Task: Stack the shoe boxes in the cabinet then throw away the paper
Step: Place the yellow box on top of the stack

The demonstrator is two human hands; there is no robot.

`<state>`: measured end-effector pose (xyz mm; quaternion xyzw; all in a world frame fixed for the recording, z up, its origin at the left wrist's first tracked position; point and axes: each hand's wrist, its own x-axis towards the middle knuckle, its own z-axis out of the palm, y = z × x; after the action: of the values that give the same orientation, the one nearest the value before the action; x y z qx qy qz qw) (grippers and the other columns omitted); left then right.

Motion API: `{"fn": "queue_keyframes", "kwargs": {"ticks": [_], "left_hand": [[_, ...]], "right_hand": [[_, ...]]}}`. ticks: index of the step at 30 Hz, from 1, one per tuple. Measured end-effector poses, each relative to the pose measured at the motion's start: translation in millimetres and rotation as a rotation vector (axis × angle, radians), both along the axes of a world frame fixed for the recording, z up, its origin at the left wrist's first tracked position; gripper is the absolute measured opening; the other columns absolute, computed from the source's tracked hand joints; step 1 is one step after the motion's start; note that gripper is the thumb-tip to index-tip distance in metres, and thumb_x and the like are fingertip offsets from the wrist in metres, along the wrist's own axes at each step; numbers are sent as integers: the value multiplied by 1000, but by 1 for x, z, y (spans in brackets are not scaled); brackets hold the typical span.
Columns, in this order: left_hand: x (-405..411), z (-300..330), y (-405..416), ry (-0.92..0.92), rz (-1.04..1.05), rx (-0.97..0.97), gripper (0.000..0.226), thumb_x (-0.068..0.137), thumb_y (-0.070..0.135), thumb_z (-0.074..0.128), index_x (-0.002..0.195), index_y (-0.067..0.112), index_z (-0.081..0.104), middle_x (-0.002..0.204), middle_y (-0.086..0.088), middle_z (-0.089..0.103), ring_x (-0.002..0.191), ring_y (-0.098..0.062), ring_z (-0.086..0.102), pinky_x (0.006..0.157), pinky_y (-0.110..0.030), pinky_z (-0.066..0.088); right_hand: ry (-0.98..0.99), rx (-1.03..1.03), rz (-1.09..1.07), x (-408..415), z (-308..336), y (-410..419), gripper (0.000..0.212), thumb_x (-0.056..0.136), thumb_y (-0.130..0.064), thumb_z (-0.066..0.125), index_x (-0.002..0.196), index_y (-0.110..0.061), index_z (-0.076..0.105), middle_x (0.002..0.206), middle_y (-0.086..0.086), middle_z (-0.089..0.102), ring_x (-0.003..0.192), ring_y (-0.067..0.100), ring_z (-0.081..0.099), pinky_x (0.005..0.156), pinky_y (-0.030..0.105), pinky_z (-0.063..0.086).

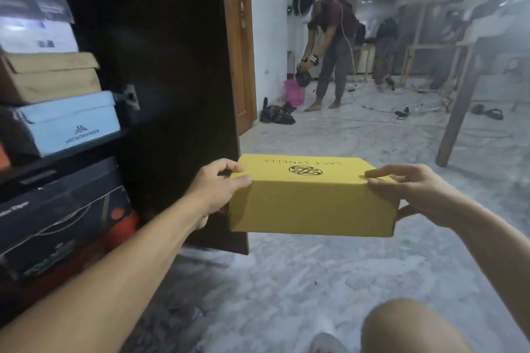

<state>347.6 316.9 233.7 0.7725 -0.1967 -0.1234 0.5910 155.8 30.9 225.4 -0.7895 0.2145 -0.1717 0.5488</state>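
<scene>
left arm: stretched forward, forearm bare | left hand (pixel 220 189): thumb on top, fingers curled round the left end of the yellow box (pixel 312 203) | right arm: reaching in from the right | right hand (pixel 413 195): fingers flat along the top right edge, thumb underneath | bare knee (pixel 413 327): low right

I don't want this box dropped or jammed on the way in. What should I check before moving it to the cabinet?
1. Left hand grips the yellow cardboard shoe box: ok.
2. Right hand holds its other end: ok.
3. Lid closed: ok.
4. Dark cabinet door swung open: ok.
5. Free slot among the boxes, above the pale blue shoe box and the brown cardboard box: cannot tell.
6. Box held level: ok.
</scene>
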Motion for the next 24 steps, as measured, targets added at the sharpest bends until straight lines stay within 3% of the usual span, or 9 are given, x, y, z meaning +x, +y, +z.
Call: {"fn": "queue_keyframes", "kwargs": {"ticks": [2,4,6,8,11,14,17,24], "left_hand": [[-9,16,21,-20,48,-35,43,82,22,74,122,32,62,97,3,63,81,-11,61,71,-30,49],[-16,33,44,-29,93,-69,61,81,23,75,138,25,52,108,4,63,92,-10,61,81,-33,48],[-18,48,68,-64,146,-79,65,80,25,75,140,17,50,127,1,62,105,-13,58,92,-35,45],[-19,62,92,-91,209,-98,63,80,26,75,138,17,53,130,3,60,111,-13,54,98,-38,43],[-20,82,126,-115,296,-141,60,80,25,75,136,20,55,127,7,58,109,-12,51,94,-36,40],[-18,101,158,-132,390,-192,51,81,20,73,130,17,60,115,8,64,98,-9,55,83,-31,41],[-14,119,184,-150,482,-234,57,80,19,73,135,19,57,127,4,61,107,-12,54,87,-32,38],[-13,177,232,-240,650,-254,59,84,18,69,140,19,50,134,-2,55,108,-14,47,86,-34,34]], "right_hand": [[-41,0,21,-1,14,17,39,71,-39,81,106,-22,74,117,15,65,85,28,69,61,48,60],[-81,5,40,3,29,34,45,76,-29,79,118,-20,68,116,12,67,87,28,71,64,53,60],[-107,-6,60,12,45,51,58,76,-25,80,129,-15,59,109,8,72,88,26,73,65,50,60],[-133,-33,101,25,61,68,56,74,-26,80,124,-10,62,100,5,76,86,24,74,65,47,61],[-177,-57,176,49,84,94,51,71,-29,82,117,-11,69,98,6,76,87,25,73,70,51,61],[-207,-69,212,78,104,123,84,54,-41,83,128,-9,61,108,8,71,94,28,70,71,53,61],[-232,-69,277,106,126,152,105,44,-47,83,136,-5,54,113,7,66,95,26,68,68,51,61],[-292,-61,409,156,179,206,97,48,-45,81,134,-8,53,113,7,59,95,26,63,73,50,61]]}}
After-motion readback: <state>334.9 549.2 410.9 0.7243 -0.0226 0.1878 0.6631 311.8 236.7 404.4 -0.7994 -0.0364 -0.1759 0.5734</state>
